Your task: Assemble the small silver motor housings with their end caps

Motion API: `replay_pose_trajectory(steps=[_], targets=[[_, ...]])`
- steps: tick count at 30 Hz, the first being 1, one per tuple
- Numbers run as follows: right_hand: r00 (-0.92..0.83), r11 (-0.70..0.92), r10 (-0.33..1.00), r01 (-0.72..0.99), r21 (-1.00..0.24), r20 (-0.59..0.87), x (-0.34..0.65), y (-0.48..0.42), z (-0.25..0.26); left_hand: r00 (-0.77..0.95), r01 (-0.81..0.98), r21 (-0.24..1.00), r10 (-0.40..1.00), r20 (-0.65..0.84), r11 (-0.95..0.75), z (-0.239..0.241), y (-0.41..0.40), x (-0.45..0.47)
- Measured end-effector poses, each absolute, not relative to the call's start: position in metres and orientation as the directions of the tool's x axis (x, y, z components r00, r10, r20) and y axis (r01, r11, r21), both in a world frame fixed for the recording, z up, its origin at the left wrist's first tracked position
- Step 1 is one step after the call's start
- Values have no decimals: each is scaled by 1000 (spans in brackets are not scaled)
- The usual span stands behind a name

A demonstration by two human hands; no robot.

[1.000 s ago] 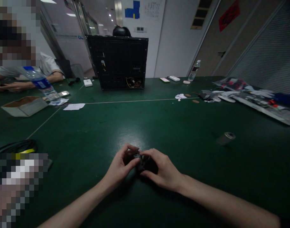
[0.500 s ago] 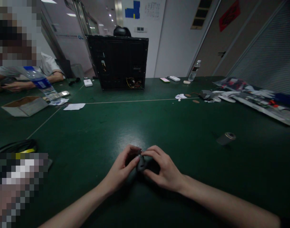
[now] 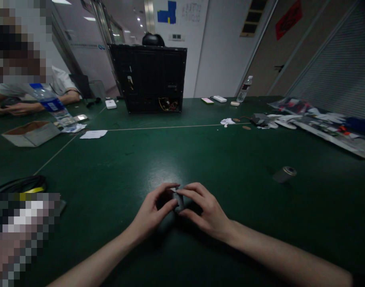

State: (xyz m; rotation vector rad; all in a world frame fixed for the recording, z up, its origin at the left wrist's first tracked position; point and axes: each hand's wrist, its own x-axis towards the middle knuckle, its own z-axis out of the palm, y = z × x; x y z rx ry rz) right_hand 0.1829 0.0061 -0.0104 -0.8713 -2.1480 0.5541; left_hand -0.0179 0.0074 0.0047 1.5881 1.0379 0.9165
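Both my hands meet just above the green table, near the middle front. Between them is a small dark grey part, upright, with a narrow stub at its top; its exact kind does not show. My left hand pinches it from the left, thumb on the near side and fingers curled behind. From the right, my right hand grips it with the index finger near the top and the thumb low down. To the right, apart from my hands, a dark grey cylinder lies on its side.
A black-backed panel stands at the far side. On the left are an open cardboard box, a leaning water bottle, coiled black cable and a person's arm. A cluttered tray is at right.
The grey part has turned slightly and stands more upright between my fingers. My hands shifted only a little around it; everything else stays where it was.
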Motion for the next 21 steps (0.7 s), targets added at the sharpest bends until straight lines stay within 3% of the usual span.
replay_pose_trajectory(steps=[6,12,21], targets=[[-500,700,709,415,-581,497,180,6,-11,353,155,980,933,66,-128,-1,8,-18],[-470,654,745,374,-657,474,180,6,-11,300,192,974,952,56,-117,0,5,-15],[-461,657,741,350,-668,487,180,7,-6,326,320,918,937,127,-236,3,-1,-13]])
